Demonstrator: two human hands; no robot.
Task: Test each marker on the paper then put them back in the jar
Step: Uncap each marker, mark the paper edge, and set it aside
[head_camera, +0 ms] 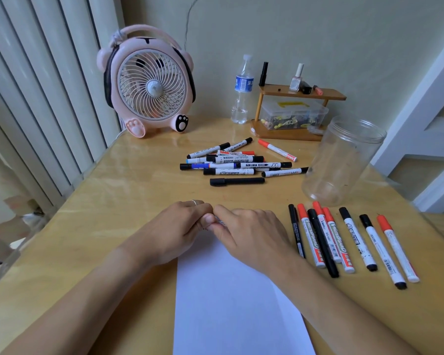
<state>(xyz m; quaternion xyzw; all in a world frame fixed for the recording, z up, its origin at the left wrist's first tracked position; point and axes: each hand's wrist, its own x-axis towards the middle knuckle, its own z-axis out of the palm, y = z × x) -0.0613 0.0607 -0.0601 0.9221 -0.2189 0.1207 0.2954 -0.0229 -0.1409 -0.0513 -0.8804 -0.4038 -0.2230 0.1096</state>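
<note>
**Desk:** What risk is noted at this moment?

**Caption:** A marker (219,222) is held between both hands just above the top edge of the paper (231,290). If it is being uncapped, as is judged likely, the cap could be pulled off with a jerk and ink streaked across the fingers or the counter (128,180) rather than the sheet. The tested and untested markers could also be mixed up, since an untidy pile (236,162) is left behind the hands and a neat row (349,242) is laid out to the right.

**Desk:** And the hands?

**Caption:** The left hand (180,226) is curled, the marker's end pinched at its fingertips. The right hand (249,231) is likewise closed around the barrel. Little of the marker is shown; only a printed sliver is seen between them.

**Desk:** The jar?

**Caption:** The clear jar (344,160) is seen standing empty, just beyond the row, well apart from the hands.
</note>
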